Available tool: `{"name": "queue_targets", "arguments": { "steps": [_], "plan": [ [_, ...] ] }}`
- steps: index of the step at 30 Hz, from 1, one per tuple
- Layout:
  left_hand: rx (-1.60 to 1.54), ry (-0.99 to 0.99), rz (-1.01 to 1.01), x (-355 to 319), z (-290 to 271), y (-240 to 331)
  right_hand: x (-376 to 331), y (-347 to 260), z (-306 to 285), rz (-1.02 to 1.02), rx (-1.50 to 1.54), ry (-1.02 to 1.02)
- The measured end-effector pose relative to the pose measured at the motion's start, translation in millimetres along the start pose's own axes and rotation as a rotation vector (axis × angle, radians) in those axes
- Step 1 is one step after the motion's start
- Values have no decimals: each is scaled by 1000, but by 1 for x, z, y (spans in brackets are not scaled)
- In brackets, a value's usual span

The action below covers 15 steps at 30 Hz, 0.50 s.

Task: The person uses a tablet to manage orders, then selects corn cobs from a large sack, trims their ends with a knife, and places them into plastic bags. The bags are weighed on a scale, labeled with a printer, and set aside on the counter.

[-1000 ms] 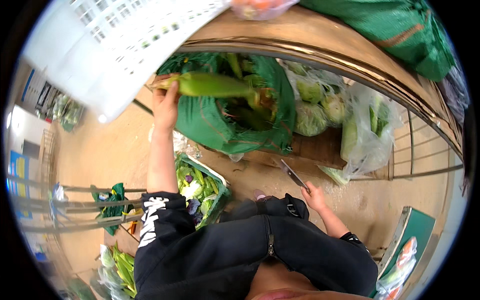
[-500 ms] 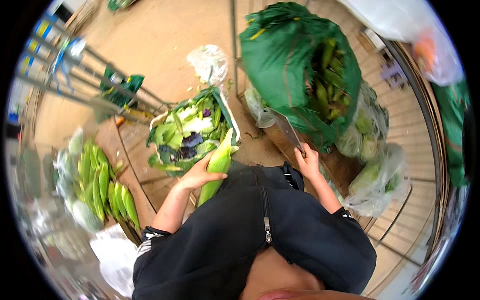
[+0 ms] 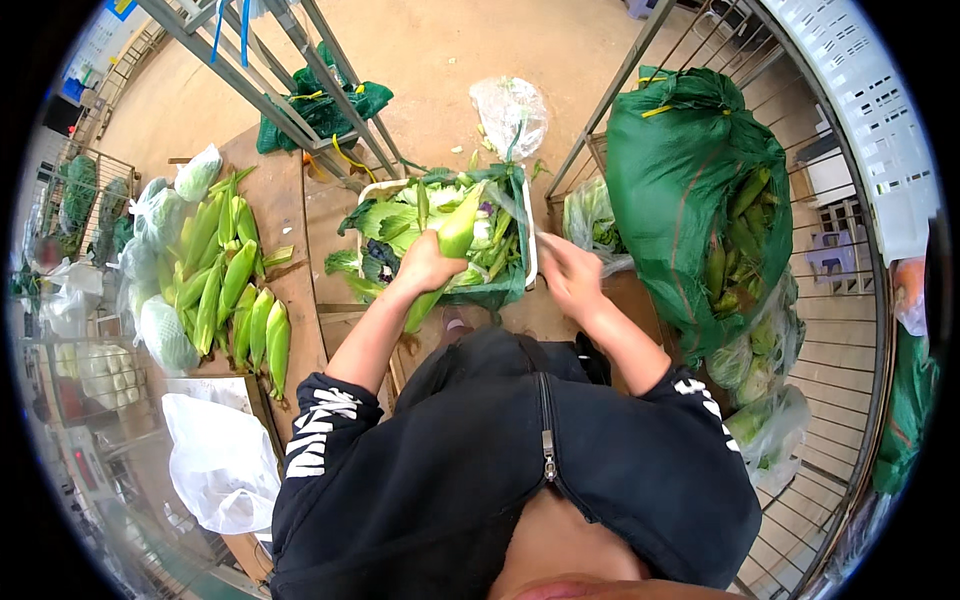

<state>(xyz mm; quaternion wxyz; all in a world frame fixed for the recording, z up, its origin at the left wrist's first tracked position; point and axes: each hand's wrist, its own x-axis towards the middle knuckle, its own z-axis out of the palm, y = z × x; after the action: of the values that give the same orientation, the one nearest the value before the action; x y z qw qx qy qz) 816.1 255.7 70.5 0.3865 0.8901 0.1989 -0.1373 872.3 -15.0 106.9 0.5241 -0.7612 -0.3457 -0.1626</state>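
Left hand [image 3: 430, 266] grasped an unhusked corn ear [image 3: 460, 230].
Right hand [image 3: 572, 277] clenched a blurred knife [image 3: 516, 208]; left fingers [image 3: 453, 267] seemed to need clearance.

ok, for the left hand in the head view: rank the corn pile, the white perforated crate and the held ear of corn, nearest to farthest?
From the left hand:
1. Held ear of corn: in its grip.
2. Corn pile: off to the left, on the brown board.
3. White perforated crate: far off at the upper right edge.
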Motion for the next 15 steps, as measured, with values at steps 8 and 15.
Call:
{"name": "queue_targets", "arguments": {
  "steps": [8,15],
  "plan": [
    [-180,73,-22,15,-59,-64,-70,80,37,612,-336,-532],
    [-756,975,-499,-18,-255,-237,-114,77,-4,679,-406,-593]
  ]
}}
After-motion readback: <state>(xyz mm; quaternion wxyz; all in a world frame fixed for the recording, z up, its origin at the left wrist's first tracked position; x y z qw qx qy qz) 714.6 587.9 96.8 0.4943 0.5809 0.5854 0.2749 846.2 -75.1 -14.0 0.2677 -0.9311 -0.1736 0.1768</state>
